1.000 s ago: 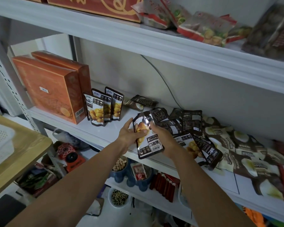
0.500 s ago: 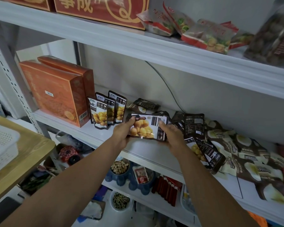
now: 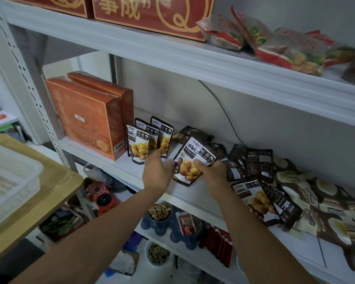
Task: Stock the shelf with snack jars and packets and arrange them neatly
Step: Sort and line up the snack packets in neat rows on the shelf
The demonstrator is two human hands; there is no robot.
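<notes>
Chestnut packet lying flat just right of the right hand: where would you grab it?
Probably pinch the chestnut packet at its bare left edge, coming from the front left. It lies flat, and a dark packet overlaps its right side, so that side is pinned.

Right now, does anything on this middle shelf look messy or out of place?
Yes. The dark chestnut packets on the right lie flat in an overlapping heap, while three packets beside the orange boxes stand upright in a row.
</notes>
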